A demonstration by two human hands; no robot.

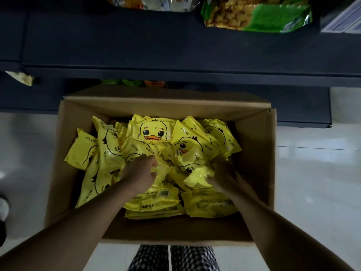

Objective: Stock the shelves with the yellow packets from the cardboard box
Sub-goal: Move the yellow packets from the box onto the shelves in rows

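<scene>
Reaching into the cardboard box (pixel 254 145), I am closing my left hand (pixel 139 174) on a yellow packet (pixel 159 169) at its fingertips, while my right hand (pixel 222 176) is gripping another packet (pixel 199 178) just left of it. I should be taking firm handfuls without crushing them, then lifting clear toward the shelf (pixel 175 47) beyond both hands.

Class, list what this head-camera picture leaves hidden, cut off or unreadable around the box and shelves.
- Cardboard box floor and lower packets: covered by the piled yellow packets.
- Left hand and right hand fingertips: buried among packets; the right hand is motion-blurred.
- Green snack bag on the dark shelf: cut by the top edge.
- Small print on packets: too small to read.
</scene>
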